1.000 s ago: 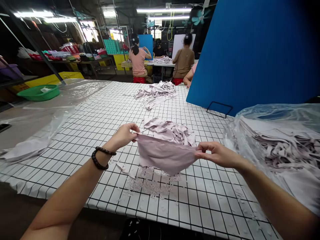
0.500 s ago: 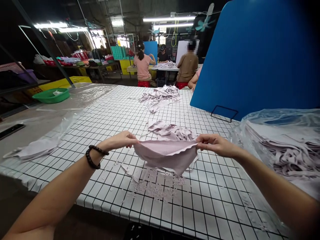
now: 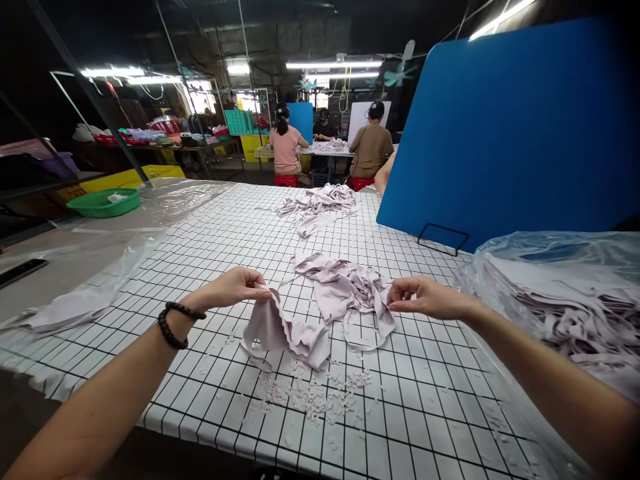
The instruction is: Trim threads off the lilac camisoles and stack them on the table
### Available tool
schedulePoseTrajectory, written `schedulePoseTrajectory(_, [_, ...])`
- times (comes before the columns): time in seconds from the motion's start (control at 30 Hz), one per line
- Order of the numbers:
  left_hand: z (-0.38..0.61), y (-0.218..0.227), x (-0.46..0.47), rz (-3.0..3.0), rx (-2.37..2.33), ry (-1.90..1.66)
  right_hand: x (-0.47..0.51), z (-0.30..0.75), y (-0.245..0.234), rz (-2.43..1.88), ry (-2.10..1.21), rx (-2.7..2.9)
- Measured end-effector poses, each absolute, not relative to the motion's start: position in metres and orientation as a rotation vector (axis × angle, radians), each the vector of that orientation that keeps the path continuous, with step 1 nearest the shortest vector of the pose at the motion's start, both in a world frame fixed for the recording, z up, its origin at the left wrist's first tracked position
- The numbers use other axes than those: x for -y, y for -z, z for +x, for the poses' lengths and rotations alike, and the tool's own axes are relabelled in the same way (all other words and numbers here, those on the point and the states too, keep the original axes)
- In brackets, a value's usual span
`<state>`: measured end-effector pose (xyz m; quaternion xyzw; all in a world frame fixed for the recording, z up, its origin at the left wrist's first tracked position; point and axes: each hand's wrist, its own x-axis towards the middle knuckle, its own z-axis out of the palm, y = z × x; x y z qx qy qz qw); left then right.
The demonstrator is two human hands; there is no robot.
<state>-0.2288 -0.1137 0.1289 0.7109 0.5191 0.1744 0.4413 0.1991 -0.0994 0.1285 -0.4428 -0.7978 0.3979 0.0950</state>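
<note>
My left hand (image 3: 245,285) pinches a pale lilac fabric piece (image 3: 285,333) by one corner. The rest of the piece droops down to the tabletop in folds, its edge wavy. My right hand (image 3: 415,298) is closed, thumb against fingers, at the right side of a crumpled heap of lilac fabric (image 3: 345,283). Whether anything sits between those fingertips I cannot make out. Small pale scraps (image 3: 315,397) lie scattered in front of the fabric piece.
The table has a black-and-white checked cover (image 3: 200,373). Farther back lies another fabric heap (image 3: 320,200). At right stand a tall blue board (image 3: 510,133), a wire stand (image 3: 445,240) and a clear bag of fabric (image 3: 565,300). A green basin (image 3: 105,203) is left; people sit beyond.
The fabric piece was stretched between both hands; its right end has come out of my right hand and dropped. The piece now hangs from my left hand, further left.
</note>
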Motion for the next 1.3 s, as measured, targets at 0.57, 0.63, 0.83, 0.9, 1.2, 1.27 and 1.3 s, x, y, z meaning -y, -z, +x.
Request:
schedulePoseTrajectory(0.57, [-0.164,-0.224,0.133,2.3,-1.179,-0.26,0.113,0.076,-0.042,-1.004,-1.314,2.309])
schedulePoseTrajectory(0.63, [-0.174,-0.227,0.134,2.24,-1.159,-0.3,0.105,0.1,-0.051,-0.938,-1.551,2.052])
schedulePoseTrajectory(0.83, [-0.203,-0.221,0.125,2.054,-1.116,-0.412,0.091,0.157,-0.077,-0.872,-1.644,1.58])
schedulePoseTrajectory(0.9, [-0.208,-0.22,0.122,2.095,-1.171,-0.408,0.093,0.165,-0.082,-0.906,-1.6,1.644])
schedulePoseTrajectory(1.2, [-0.177,-0.215,0.12,2.83,-1.279,-0.767,0.135,0.153,-0.149,-0.642,-1.647,2.218])
schedulePoseTrajectory(1.27, [-0.156,-0.217,0.122,2.921,-1.109,-0.88,0.127,0.135,-0.167,-0.661,-1.449,2.001])
schedulePoseTrajectory(1.3, [-0.145,-0.218,0.123,2.946,-1.032,-0.911,0.12,0.125,-0.175,-0.641,-1.367,1.904])
